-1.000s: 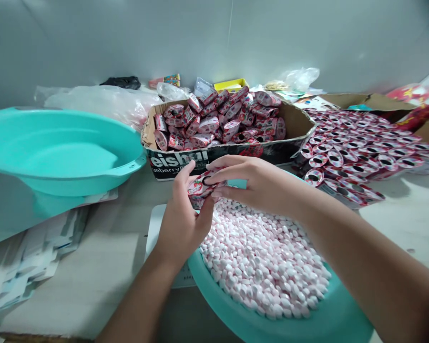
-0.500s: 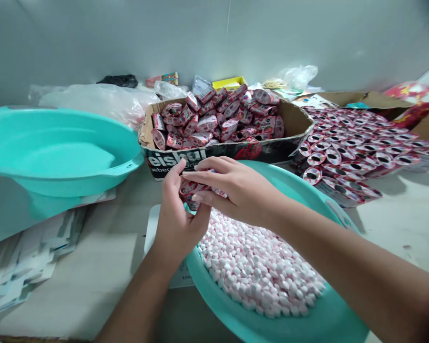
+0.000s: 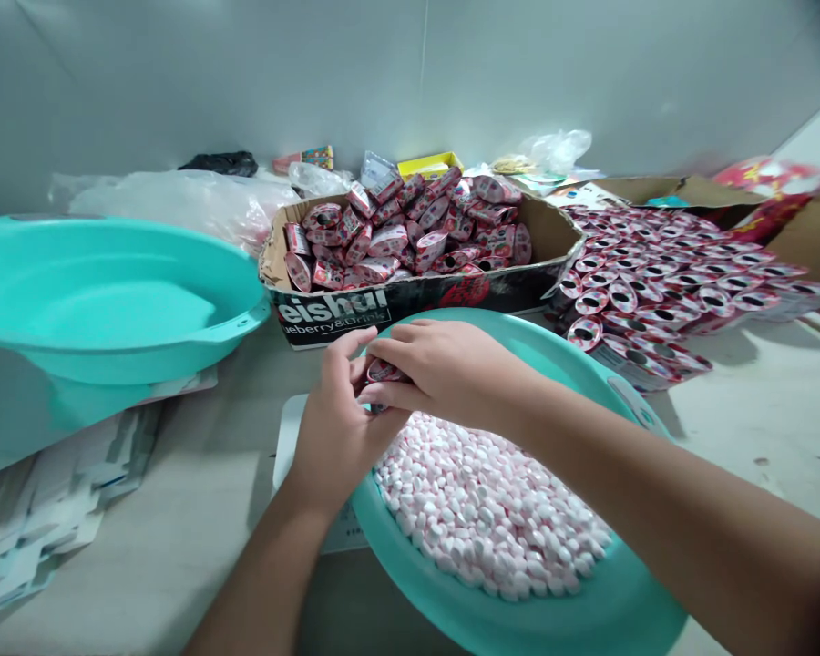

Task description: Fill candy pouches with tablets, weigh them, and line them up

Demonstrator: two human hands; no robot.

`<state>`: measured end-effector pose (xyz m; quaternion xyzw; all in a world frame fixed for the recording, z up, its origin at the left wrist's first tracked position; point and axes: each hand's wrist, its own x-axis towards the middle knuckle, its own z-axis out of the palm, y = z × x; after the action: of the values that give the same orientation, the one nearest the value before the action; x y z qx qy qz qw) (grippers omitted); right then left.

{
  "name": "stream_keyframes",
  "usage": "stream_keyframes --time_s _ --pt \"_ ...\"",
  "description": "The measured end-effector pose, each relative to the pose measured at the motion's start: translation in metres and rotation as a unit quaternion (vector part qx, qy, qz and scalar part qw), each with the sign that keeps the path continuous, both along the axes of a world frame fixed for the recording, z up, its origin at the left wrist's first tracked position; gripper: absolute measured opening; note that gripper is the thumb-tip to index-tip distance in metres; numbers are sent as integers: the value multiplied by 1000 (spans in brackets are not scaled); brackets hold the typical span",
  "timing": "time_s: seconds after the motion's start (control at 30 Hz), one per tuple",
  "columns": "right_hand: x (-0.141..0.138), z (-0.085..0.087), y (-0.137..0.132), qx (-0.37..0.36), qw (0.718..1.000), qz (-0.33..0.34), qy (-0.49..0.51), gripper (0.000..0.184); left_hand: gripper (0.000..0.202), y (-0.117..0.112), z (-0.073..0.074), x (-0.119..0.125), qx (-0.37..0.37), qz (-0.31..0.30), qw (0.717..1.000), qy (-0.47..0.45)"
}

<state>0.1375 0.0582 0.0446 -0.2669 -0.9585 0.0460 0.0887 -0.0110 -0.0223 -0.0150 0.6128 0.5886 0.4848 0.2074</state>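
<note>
Between my two hands is a small printed candy box, red and pink, mostly covered by fingers. My left hand is wrapped round it from the left and below. From the right, my right hand closes over its top, thumb and fingers on the packet. Both hands are above the far left rim of a turquoise basin. Inside that basin lies a heap of pale pink and white candies. Just behind the hands stands a cardboard carton piled with similar candy boxes.
Another turquoise basin stands at the left. Rows of upright, open-topped boxes fill the right side. Flat pale card pieces lie at the lower left. Plastic bags and a yellow box sit along the wall.
My right hand's fingers have curled in from lying stretched over the candy box, covering more of it. The view has shifted slightly, so the surroundings appear a little further left.
</note>
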Motion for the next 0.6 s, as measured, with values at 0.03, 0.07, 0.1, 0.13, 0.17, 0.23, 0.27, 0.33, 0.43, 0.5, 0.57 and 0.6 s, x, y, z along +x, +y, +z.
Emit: stream_keyframes --time_s 0.03,0.07,0.1,0.13,0.17,0.23,0.27,0.33,0.43,0.5,0.57,0.6 --pt "1 1 0 -7 1000 -8 -5 44 63 0 1 0 -10 8 1000 1" --pt "1 2 0 -19 1000 -17 -8 43 60 0 2 1 -20 12 1000 1" --pt "2 3 1 -34 999 -26 -8 42 59 1 3 2 -32 12 999 -1" --pt "4 4 2 -53 998 -35 -3 43 59 1 4 2 -39 6 999 -4" --pt "5 5 4 -72 996 -44 7 43 60 2 5 3 -40 -2 999 -8" --pt "10 7 9 -97 992 -65 38 41 62 4 5 4 -16 -14 1000 -6" --pt "12 8 12 -91 991 -76 62 40 63 5 5 4 4 -11 1000 1" --pt "18 9 20 -57 986 -101 121 38 63 6 2 4 31 5 999 25" --pt "23 3 32 -15 958 -182 221 45 54 7 -1 3 26 34 998 53" --pt "21 -6 38 -22 943 -251 217 47 45 7 -1 3 19 48 996 72" --pt "16 -18 42 -81 945 -259 181 47 43 5 0 4 26 61 993 94" --pt "13 -23 43 -125 946 -241 176 49 44 4 0 4 34 67 992 105"
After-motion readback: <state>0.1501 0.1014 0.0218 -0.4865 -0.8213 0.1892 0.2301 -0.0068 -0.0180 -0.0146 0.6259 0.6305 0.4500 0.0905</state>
